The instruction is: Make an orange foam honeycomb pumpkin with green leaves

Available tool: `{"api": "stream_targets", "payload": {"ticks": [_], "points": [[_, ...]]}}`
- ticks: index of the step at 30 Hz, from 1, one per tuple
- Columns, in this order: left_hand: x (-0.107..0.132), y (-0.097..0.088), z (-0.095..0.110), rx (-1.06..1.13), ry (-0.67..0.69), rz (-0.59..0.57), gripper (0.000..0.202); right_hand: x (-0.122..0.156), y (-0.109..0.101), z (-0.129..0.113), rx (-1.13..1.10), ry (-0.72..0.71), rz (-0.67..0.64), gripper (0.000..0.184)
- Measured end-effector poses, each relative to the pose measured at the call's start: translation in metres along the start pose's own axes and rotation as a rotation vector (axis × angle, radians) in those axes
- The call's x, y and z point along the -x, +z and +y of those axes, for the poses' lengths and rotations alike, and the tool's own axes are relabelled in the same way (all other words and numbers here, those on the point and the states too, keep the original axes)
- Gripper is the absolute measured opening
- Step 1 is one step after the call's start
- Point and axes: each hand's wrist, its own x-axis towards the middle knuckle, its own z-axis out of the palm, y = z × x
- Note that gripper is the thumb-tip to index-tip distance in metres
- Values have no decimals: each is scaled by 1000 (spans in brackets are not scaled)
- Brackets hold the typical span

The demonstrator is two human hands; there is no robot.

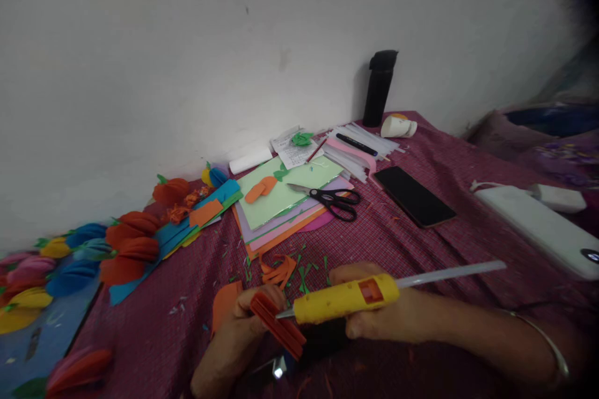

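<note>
My left hand (238, 336) pinches a stack of folded orange paper (278, 326), its layered edges turned toward the right. In my right hand (388, 318) is a yellow hot glue gun (346, 299), with a clear glue stick (452, 273) poking out of its back end. The metal nozzle meets or nearly meets the folded paper; I cannot tell whether it touches. Another orange paper piece (226, 305) shows behind my left fingers. Orange strips (279, 270) and green paper scraps (306, 277) lie just beyond both hands.
Black-handled scissors (332, 199) rest on stacked coloured sheets (253, 209). Finished paper pumpkins (131, 252) line the left side. Farther right are a phone (414, 195), glue sticks (349, 168), a black bottle (380, 87) and a white power bank (538, 227). A pale wall (187, 43) rises behind.
</note>
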Motion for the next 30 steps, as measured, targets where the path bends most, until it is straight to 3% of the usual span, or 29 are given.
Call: {"api": "stream_targets", "payload": {"ticks": [12, 19, 25, 30], "points": [[0, -12, -14, -30, 47, -37, 28, 1, -1, -3, -119, 80, -53, 43], [-1, -16, -17, 15, 65, -110, 28, 1, -1, -1, -164, 44, -30, 40], [-1, -20, -19, -48, 66, -68, 31, 0, -1, -5, -176, 12, -32, 34], [5, -20, -21, -77, -15, 10, 27, -1, -1, -4, -170, 29, -44, 40]]}}
